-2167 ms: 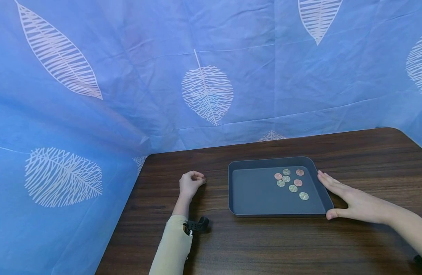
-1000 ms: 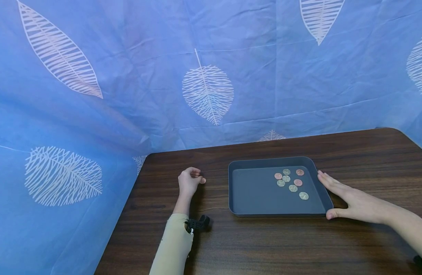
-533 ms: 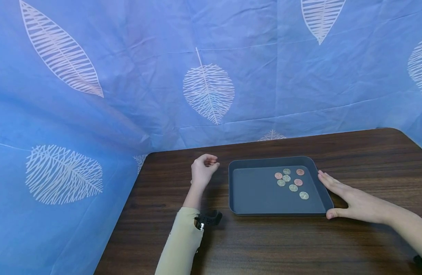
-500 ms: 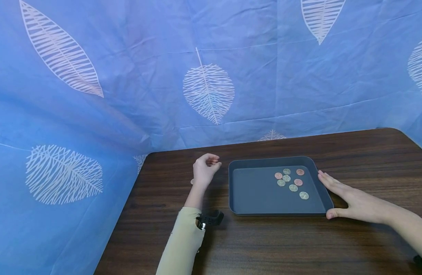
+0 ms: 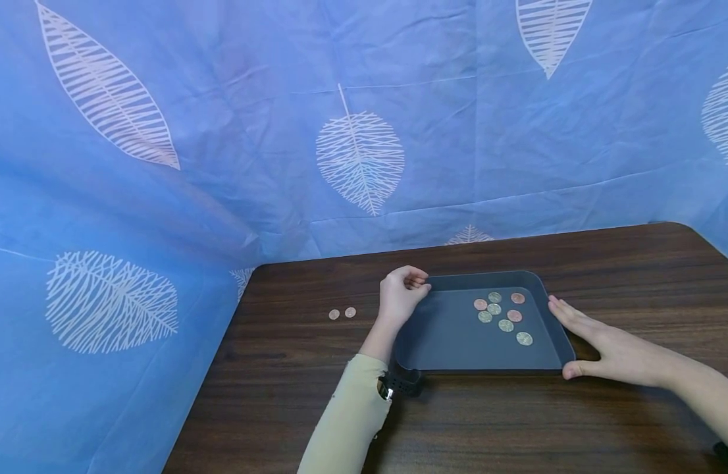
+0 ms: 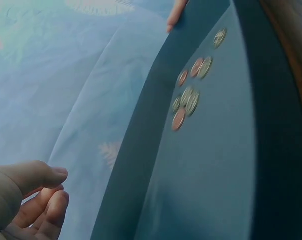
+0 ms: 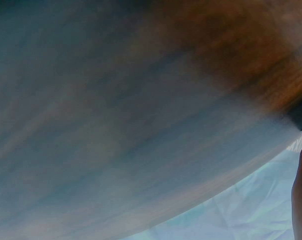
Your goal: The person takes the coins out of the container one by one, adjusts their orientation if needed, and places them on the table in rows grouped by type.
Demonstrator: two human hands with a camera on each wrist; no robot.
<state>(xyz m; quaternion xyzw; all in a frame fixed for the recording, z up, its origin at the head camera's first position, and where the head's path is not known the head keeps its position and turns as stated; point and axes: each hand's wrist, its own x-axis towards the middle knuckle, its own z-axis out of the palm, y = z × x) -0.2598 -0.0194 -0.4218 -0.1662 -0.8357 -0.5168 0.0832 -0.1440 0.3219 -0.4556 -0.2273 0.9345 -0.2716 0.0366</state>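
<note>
A dark grey rectangular tray (image 5: 441, 339) lies on the table. Several silver and copper coins (image 5: 506, 325) lie spread over its right half; in the left wrist view these coins (image 6: 192, 102) show along its floor. Above the tray's far left corner is my left hand (image 5: 396, 296), fingers loosely curled, with nothing visible between thumb and fingertips. My right hand (image 5: 615, 349) rests against the tray's right side, fingers straight along the wall and thumb at the near corner. Two more coins, a paler one (image 5: 334, 315) and a copper-toned one (image 5: 350, 313), lie on the wood left of the tray.
The dark wooden table (image 5: 459, 421) has rounded corners. Behind and left of it hangs a blue cloth (image 5: 251, 131) with white leaf prints. A black strap (image 5: 402, 383) sits at the left wrist. The right wrist view is mostly blurred tabletop (image 7: 116, 125).
My left hand has let go at the table, lifted and moved right to the tray, uncovering two coins on the wood. My right hand and the tray have stayed put.
</note>
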